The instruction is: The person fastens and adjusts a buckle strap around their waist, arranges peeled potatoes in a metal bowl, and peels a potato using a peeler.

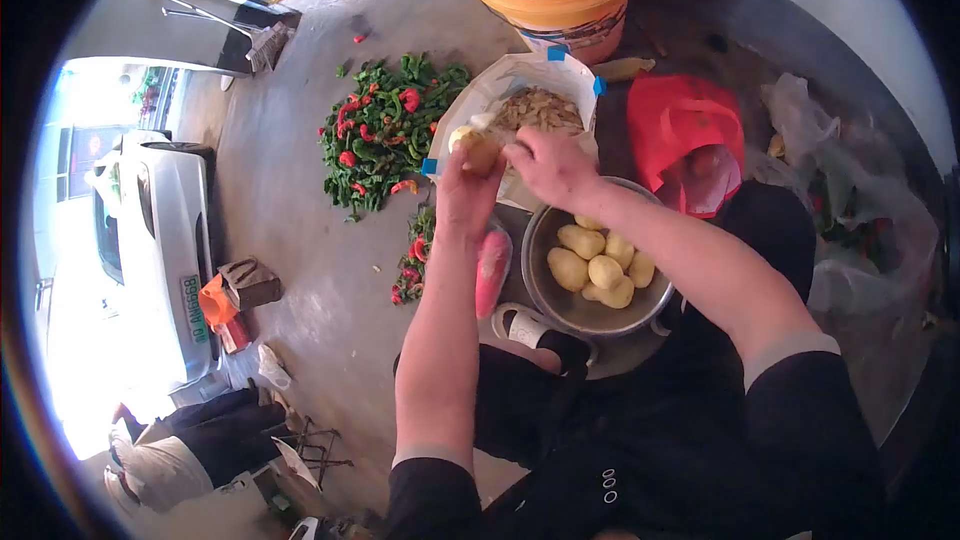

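Note:
A potato (pixel 474 147), pale on its upper end and browner below, rests in my left hand (pixel 470 190), whose fingers wrap round it. Close to its right side is my right hand (pixel 548 165) with the fingers closed; what they hold, if anything, is hidden. Both hands are over a white bag or sheet (pixel 460 102) with blue corner pieces, where a heap of brown peelings (pixel 540 108) lies. Below my right forearm, a metal pot (pixel 537 285) contains several peeled yellow potatoes (pixel 605 271).
Green and red peppers (pixel 390 125) are spread on the floor (pixel 330 260) to the left. An orange bucket (pixel 560 10) stands at the back. A red bag (pixel 685 140) and clear plastic bags (pixel 850 170) lie to the right. A white car (pixel 165 250) and another person (pixel 190 450) are at left.

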The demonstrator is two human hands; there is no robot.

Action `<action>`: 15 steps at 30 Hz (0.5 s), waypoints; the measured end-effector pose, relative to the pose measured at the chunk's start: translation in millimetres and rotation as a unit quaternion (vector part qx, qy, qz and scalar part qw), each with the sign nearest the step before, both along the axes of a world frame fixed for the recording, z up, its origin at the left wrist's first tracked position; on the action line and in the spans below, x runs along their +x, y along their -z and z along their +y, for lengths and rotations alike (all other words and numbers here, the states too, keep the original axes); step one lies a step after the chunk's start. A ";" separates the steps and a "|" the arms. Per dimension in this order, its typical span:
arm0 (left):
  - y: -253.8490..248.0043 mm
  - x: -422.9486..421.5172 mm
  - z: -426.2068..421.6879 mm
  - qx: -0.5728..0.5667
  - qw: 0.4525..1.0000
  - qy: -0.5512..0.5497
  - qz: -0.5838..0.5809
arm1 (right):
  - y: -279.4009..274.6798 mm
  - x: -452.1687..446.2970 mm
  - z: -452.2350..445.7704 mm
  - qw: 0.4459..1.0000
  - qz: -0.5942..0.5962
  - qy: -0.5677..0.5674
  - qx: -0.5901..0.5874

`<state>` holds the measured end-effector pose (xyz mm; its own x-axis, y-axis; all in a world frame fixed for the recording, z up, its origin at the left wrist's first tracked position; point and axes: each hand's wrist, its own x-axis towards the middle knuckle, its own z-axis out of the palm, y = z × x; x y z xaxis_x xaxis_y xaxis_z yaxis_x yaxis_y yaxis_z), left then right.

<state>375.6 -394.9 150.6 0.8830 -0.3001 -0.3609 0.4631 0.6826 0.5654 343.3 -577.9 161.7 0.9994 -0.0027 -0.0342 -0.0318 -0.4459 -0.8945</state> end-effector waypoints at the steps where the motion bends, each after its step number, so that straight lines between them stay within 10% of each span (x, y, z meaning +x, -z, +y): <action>1: -0.2 -0.3 -4.7 0.010 1.000 0.009 -0.027 | -0.5 -3.6 5.4 1.000 -0.005 -0.001 -0.007; 15: 10.6 7.7 8.4 -0.019 0.999 0.000 0.026 | 11.9 1.5 -2.4 1.000 -0.025 0.017 0.002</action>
